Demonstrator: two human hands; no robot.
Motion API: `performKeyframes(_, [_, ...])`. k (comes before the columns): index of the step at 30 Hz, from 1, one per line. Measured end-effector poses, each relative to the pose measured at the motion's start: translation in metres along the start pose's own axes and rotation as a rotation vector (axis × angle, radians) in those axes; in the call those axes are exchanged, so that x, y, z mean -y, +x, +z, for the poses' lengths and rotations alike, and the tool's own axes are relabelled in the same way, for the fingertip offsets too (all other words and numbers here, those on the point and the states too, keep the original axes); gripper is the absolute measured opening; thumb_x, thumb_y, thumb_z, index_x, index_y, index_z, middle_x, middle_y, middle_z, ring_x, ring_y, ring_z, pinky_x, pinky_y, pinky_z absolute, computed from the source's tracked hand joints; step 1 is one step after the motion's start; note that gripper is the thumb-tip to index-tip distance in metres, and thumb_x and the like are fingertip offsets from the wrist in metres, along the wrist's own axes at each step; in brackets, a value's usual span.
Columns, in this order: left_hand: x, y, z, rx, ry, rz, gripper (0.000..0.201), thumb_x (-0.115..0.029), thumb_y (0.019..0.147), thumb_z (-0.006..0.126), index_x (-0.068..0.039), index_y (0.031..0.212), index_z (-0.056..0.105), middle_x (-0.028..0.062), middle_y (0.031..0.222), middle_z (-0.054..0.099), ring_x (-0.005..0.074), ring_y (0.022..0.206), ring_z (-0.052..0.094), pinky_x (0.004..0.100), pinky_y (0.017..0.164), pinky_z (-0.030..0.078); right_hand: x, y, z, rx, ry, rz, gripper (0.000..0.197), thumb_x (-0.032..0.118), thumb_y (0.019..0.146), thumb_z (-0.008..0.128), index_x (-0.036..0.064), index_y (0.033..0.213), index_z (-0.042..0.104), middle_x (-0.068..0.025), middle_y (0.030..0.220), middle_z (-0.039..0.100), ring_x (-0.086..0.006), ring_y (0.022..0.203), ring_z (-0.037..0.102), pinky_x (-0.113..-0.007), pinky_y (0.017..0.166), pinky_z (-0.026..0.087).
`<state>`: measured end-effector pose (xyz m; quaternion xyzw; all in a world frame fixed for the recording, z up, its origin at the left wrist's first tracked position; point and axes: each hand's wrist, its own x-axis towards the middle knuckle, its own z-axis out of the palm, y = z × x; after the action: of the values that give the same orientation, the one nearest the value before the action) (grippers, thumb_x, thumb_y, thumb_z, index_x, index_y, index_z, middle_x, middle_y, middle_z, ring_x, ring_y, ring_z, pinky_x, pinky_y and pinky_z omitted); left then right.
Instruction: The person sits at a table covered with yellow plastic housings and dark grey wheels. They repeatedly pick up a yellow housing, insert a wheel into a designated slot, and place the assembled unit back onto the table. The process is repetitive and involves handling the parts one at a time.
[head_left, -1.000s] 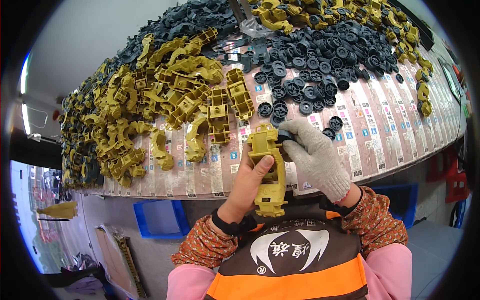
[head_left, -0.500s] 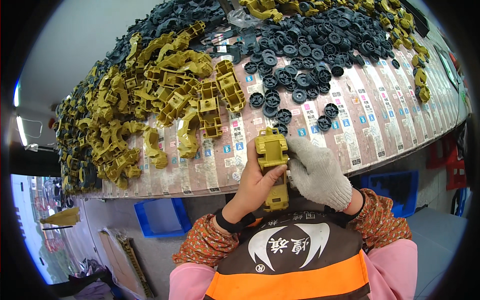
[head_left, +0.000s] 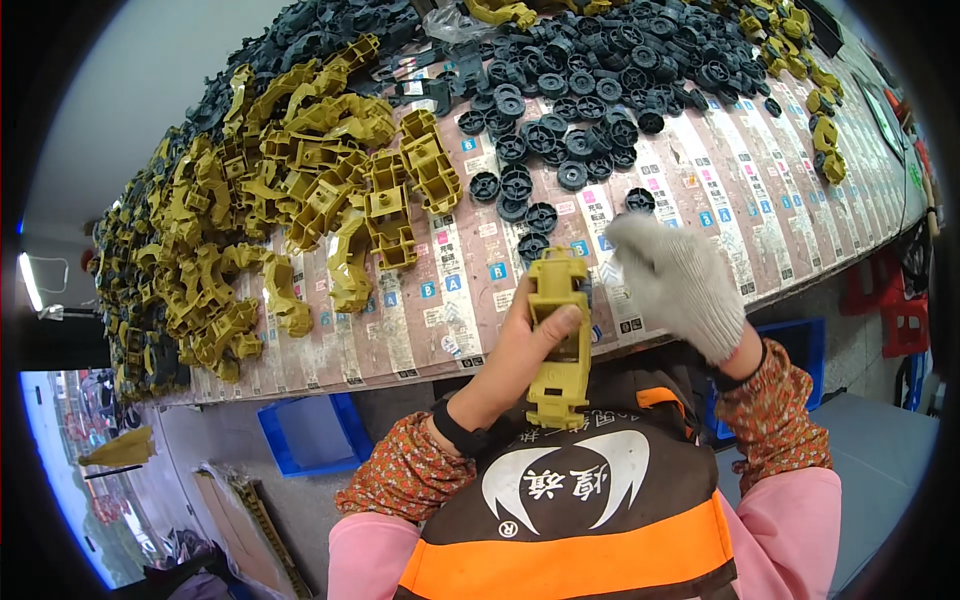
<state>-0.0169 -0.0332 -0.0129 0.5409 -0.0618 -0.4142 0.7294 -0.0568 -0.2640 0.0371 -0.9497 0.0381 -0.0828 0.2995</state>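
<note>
A yellow plastic toy vehicle body (head_left: 560, 375), long and boxy with cut-outs, stands lengthwise in my left hand (head_left: 530, 340). The bare thumb presses across its front and the fingers wrap behind it, at the table's near edge. To the right, my right hand (head_left: 685, 280) in a whitish knit glove reaches over the table. Its fingertips come down beside a dark wheel (head_left: 638, 200); they point away from me, so their grip is hidden. More dark spoked wheels (head_left: 540, 217) lie loose just beyond the held body.
Yellow plastic parts (head_left: 330, 170) are heaped on the left of the table (head_left: 480, 325). Dark wheels pile up at the back middle (head_left: 610, 75), with dark parts (head_left: 310, 45) behind. Blue bins (head_left: 315, 435) stand below the edge; red stools (head_left: 900, 320) are at right.
My right hand has left the yellow body and moved right and forward to the loose wheels, now covering one of them. The left hand keeps its hold, and the body shows more fully.
</note>
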Motion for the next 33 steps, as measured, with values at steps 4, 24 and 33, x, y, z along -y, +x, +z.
performKeyframes(4, [-0.003,0.003,-0.014,-0.109,-0.247,0.003,0.055,-0.028,0.106,0.071,-0.017,0.151,0.042,0.0035,0.123,0.062,0.0171,0.104,0.070,0.0369,0.082,0.065,-0.028,0.026,-0.003,-0.030,-0.412,-0.207,0.023,0.008,0.088,0.071,0.0063,0.110,0.071,-0.0163,0.099,0.067,-0.0384,0.089,0.067,-0.048,0.079,0.054])
performKeyframes(24, [-0.003,0.002,-0.012,-0.437,-0.205,0.431,0.033,-0.021,0.103,0.075,-0.009,0.128,0.057,0.0035,0.108,0.069,0.0140,0.089,0.072,0.0308,0.075,0.062,0.044,-0.047,0.046,0.142,0.575,-0.023,0.035,0.002,0.097,0.065,0.0032,0.131,0.058,-0.0257,0.104,0.071,-0.0461,0.095,0.073,-0.047,0.079,0.057])
performKeyframes(33, [-0.001,-0.002,-0.004,-0.488,-0.130,0.564,0.060,-0.006,0.099,0.078,-0.010,0.148,0.045,0.0039,0.125,0.064,0.0131,0.106,0.067,0.0293,0.090,0.058,0.049,-0.061,0.048,0.145,0.519,-0.033,0.041,-0.001,0.093,0.061,0.0000,0.134,0.057,-0.0283,0.095,0.071,-0.0496,0.087,0.072,-0.053,0.073,0.057])
